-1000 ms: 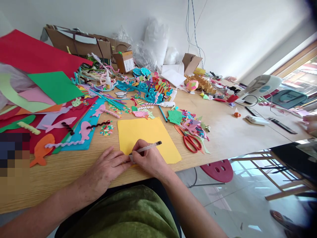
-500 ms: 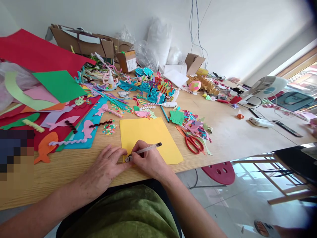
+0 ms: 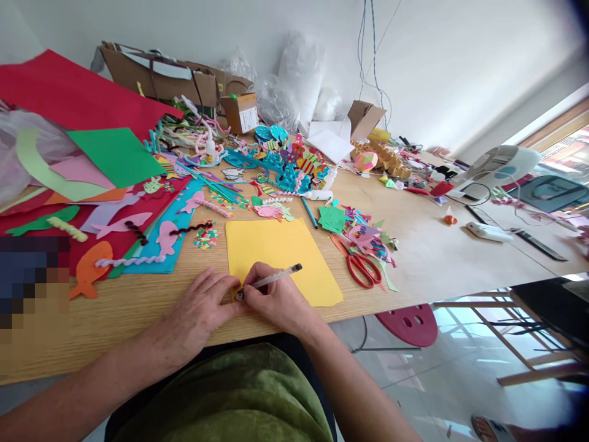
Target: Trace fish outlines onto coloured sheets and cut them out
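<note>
A yellow sheet [image 3: 280,245] lies on the table in front of me. My right hand [image 3: 276,301] grips a clear pen with a black end [image 3: 278,274], its tip down at the sheet's near left corner. Right by the tip is a small black-and-white shape [image 3: 239,295], too small to make out. My left hand [image 3: 202,307] lies flat at that same corner, fingers stretched out, with its thumb and fingertips at the paper's edge. Red-handled scissors [image 3: 363,270] rest to the right of the sheet, blades partly under paper scraps.
Left of me lie an orange paper fish [image 3: 92,270], pink fish with pipe cleaners and coloured sheets. A green paper piece [image 3: 332,218], a teal marker [image 3: 309,212] and a scrap pile [image 3: 368,236] sit beyond the sheet. Cardboard boxes [image 3: 239,113] stand against the wall.
The view has shifted slightly, so the table things appear a little further right. Both hands stay at the sheet's corner, and the pen has barely moved.
</note>
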Demonstrator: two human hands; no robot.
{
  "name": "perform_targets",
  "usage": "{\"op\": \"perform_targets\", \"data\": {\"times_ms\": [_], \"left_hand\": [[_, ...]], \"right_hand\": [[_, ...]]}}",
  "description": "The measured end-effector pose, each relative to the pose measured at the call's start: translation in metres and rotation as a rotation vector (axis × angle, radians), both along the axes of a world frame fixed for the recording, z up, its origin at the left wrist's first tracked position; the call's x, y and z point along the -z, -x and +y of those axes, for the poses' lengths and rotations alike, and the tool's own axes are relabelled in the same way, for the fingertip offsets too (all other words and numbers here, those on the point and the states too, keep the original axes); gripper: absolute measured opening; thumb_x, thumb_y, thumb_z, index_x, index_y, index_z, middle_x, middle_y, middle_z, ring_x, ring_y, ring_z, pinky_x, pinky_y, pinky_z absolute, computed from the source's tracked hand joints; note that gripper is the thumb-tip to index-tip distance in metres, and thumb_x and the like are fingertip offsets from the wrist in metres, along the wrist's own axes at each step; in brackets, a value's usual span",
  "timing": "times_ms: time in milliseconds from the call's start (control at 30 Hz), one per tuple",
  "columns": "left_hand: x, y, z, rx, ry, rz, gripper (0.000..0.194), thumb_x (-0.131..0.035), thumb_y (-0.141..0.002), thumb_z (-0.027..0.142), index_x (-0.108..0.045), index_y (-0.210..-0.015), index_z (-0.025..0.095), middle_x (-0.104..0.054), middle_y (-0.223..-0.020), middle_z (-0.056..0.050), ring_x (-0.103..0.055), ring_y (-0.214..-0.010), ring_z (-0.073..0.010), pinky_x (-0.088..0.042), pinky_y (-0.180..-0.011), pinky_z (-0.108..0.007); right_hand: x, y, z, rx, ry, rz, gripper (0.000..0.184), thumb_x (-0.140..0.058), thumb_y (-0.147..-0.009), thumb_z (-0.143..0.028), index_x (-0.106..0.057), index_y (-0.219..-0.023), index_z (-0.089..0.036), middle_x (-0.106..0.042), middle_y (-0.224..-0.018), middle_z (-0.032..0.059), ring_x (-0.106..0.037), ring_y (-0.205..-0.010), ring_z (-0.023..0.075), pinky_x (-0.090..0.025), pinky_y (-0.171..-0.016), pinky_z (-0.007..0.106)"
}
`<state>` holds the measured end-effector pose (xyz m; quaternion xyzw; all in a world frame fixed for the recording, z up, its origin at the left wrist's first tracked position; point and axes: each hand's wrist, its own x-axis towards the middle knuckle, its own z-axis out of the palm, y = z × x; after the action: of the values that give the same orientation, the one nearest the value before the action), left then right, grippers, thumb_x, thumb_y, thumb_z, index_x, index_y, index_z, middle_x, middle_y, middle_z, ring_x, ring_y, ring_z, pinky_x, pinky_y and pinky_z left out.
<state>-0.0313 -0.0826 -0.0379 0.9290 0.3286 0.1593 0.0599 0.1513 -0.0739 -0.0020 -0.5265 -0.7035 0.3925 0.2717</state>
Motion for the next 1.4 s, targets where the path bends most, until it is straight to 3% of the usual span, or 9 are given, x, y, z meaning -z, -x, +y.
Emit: {"op": "perform_targets", "data": {"times_ms": [800,1000,1100,1233,1400], "left_hand": [[-0.004,-0.002,0.001,0.005,0.017,-0.029,0.029,-0.037,-0.091,0.014,-0.064,-0.099,0.024,-0.053,-0.111,-0.005,-0.046,-0.109,-0.0215,-0.032,-0.102,-0.043],[0.003,0.002,0.0,-0.02,0.005,0.03,0.043,-0.033,-0.089,0.006,-0.059,-0.113,0.03,-0.054,-0.117,-0.003,-0.044,-0.115,-0.0199,-0.029,-0.105,-0.046],[0.009,0.003,0.001,-0.028,-0.007,0.05,0.047,-0.032,-0.089,0.005,-0.057,-0.117,0.033,-0.054,-0.121,-0.003,-0.044,-0.116,-0.021,-0.028,-0.104,-0.048],[0.009,0.002,0.004,-0.037,-0.053,0.06,0.049,-0.029,-0.09,0.006,-0.057,-0.117,0.036,-0.056,-0.117,-0.003,-0.047,-0.112,-0.0208,-0.029,-0.102,-0.048],[-0.002,-0.004,0.006,-0.029,-0.114,0.05,0.046,-0.03,-0.086,0.003,-0.06,-0.108,0.03,-0.06,-0.103,-0.003,-0.054,-0.1,-0.0182,-0.026,-0.102,-0.047]], "right_hand": [[0.004,-0.001,-0.001,-0.029,0.042,0.054,0.003,-0.051,-0.072,-0.017,-0.052,-0.069,-0.019,-0.054,-0.059,-0.0044,-0.049,-0.055,0.0094,-0.034,-0.05,0.019],[0.003,-0.007,0.0,0.033,0.151,0.366,0.005,-0.049,-0.07,-0.015,-0.048,-0.068,-0.019,-0.051,-0.059,-0.0047,-0.051,-0.055,0.0092,-0.04,-0.051,0.019],[0.0,-0.019,-0.003,0.095,0.049,0.386,0.004,-0.05,-0.074,-0.017,-0.049,-0.071,-0.019,-0.053,-0.059,-0.0039,-0.053,-0.057,0.0104,-0.042,-0.053,0.02],[0.0,-0.041,-0.009,0.148,-0.182,0.21,0.009,-0.048,-0.082,-0.021,-0.057,-0.086,-0.019,-0.061,-0.069,-0.0001,-0.058,-0.065,0.0125,-0.045,-0.06,0.023],[0.01,-0.059,-0.009,-0.01,-0.356,-0.131,0.017,-0.051,-0.084,-0.019,-0.062,-0.098,-0.018,-0.066,-0.095,0.0077,-0.06,-0.088,0.0176,-0.047,-0.078,0.028]]}}
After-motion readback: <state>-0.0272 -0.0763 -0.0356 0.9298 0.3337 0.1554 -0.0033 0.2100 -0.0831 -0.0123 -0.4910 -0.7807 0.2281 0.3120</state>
